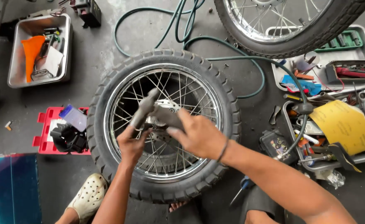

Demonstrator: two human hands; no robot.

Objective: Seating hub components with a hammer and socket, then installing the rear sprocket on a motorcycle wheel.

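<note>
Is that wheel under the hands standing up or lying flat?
Lying flat. The wheel rests on its side on the floor, its whole rim and spokes facing the camera, with both hands over the hub.

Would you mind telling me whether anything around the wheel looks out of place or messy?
Nothing looks damaged or spilled. The green hose snakes loosely across the floor, passing behind the spoked wheel, and a screwdriver lies loose by it. Both the left hand and right hand grip a grey tool over the hub.
</note>
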